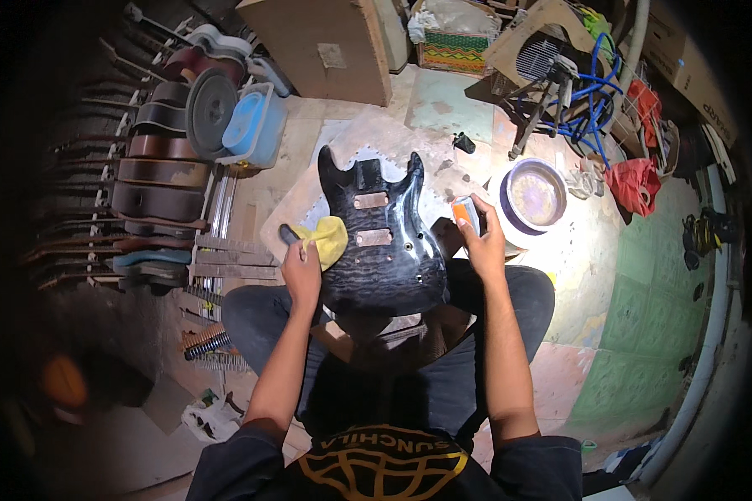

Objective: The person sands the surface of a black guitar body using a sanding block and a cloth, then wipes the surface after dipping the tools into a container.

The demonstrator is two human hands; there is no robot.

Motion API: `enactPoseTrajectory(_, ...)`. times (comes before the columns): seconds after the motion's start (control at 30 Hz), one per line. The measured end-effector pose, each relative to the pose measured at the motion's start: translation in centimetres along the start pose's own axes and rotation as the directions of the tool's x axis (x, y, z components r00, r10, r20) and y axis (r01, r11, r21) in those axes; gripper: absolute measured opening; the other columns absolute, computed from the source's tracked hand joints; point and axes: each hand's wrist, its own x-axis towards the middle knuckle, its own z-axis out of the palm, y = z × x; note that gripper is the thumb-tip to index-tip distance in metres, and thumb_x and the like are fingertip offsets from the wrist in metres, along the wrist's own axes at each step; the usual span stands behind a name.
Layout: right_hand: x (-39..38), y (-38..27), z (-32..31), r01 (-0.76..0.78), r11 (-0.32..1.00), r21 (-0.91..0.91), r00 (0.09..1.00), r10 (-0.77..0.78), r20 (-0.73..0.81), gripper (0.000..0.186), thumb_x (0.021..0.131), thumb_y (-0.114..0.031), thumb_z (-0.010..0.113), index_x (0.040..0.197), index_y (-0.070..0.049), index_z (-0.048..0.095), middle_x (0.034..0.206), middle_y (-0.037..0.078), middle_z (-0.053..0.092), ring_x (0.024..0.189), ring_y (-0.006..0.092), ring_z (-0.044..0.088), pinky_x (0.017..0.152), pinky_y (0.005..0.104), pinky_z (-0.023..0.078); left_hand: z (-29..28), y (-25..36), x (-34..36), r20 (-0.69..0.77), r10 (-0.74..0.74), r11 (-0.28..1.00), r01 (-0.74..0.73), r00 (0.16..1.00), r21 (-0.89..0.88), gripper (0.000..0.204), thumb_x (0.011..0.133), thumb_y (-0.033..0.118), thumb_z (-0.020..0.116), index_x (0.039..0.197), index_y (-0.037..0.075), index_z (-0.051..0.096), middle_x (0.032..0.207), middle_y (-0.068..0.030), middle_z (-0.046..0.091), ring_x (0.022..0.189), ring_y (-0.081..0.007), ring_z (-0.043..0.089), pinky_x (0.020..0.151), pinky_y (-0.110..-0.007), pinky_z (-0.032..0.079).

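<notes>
A glossy black electric guitar body [380, 271] with two horns and bare cut-outs lies in front of me, its lower end close to my lap. My left hand [302, 269] is closed on a yellow cloth [332, 240] at the body's left edge. A dark, rounded piece [288, 235] sticks out beside the cloth; its kind is unclear. To the right of the body, apart from it, my right hand [487, 240] grips a small orange and pale container [464, 214], whose exact kind I cannot make out.
A round basin [535, 194] stands to the right of my right hand. Guitars [154, 200] line the left side, near a blue tub [251, 125]. A cardboard panel [317, 50] leans at the back. Blue hose [593, 108] lies coiled at the far right, near red cloth [635, 185].
</notes>
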Motion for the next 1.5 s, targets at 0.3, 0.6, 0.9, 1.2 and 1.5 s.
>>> enactPoseTrajectory(0.3,-0.4,1.2,0.2,-0.116,0.993,0.031,0.987,0.119,-0.107,0.052,0.094,-0.002,0.071,0.144,0.004,0.054,0.138,0.019,0.063,0.129,0.0243,0.059,0.112,0.0360,0.043,8.3,3.1,-9.1,0.541,0.711,0.475,-0.874,0.449,0.100,0.054,0.091,0.038,0.066,0.139,0.013,0.065,0.152,-0.0192,0.054,0.138,-0.0444,0.050,0.104,-0.056,0.046)
enactPoseTrajectory(0.6,-0.8,-0.7,0.3,-0.217,0.976,0.016,0.969,0.218,-0.114,0.050,0.091,-0.003,0.074,0.138,0.001,0.059,0.137,0.023,0.063,0.131,0.0324,0.060,0.113,0.0391,0.042,16.6,10.4,0.9,0.510,0.645,0.540,-0.812,0.569,0.222,0.060,0.094,0.034,0.067,0.150,0.015,0.056,0.163,-0.0217,0.039,0.149,-0.0493,0.032,0.116,-0.064,0.031)
enactPoseTrajectory(0.9,-0.3,-1.2,-0.3,-0.342,0.919,0.194,0.927,0.364,-0.092,0.052,0.092,-0.001,0.072,0.141,0.004,0.057,0.138,0.020,0.063,0.131,0.0252,0.058,0.114,0.0361,0.041,23.8,13.7,8.8,0.487,0.556,0.683,-0.704,0.673,0.194,0.069,0.090,0.020,0.070,0.155,0.011,0.048,0.161,-0.0310,0.034,0.135,-0.0522,0.046,0.111,-0.054,0.045)
enactPoseTrajectory(1.2,0.4,-2.4,-0.1,-0.290,0.933,0.214,0.943,0.317,-0.102,0.050,0.093,-0.002,0.071,0.141,0.006,0.056,0.136,0.019,0.064,0.128,0.0236,0.058,0.113,0.0355,0.041,23.4,13.4,10.8,0.520,0.611,0.611,-0.773,0.596,0.168,0.066,0.098,0.025,0.062,0.155,-0.002,0.041,0.161,-0.0326,0.036,0.143,-0.0511,0.042,0.117,-0.056,0.038)
enactPoseTrajectory(1.5,0.5,-0.5,0.7,-0.236,0.952,0.197,0.959,0.261,-0.113,0.055,0.095,-0.002,0.071,0.146,0.004,0.052,0.135,0.017,0.062,0.123,0.0216,0.060,0.108,0.0339,0.045,11.3,0.7,-6.0,0.684,0.702,0.097,-0.978,0.198,0.184,0.065,0.101,0.031,0.049,0.158,0.003,0.038,0.166,-0.0194,0.036,0.155,-0.0378,0.034,0.124,-0.052,0.030)
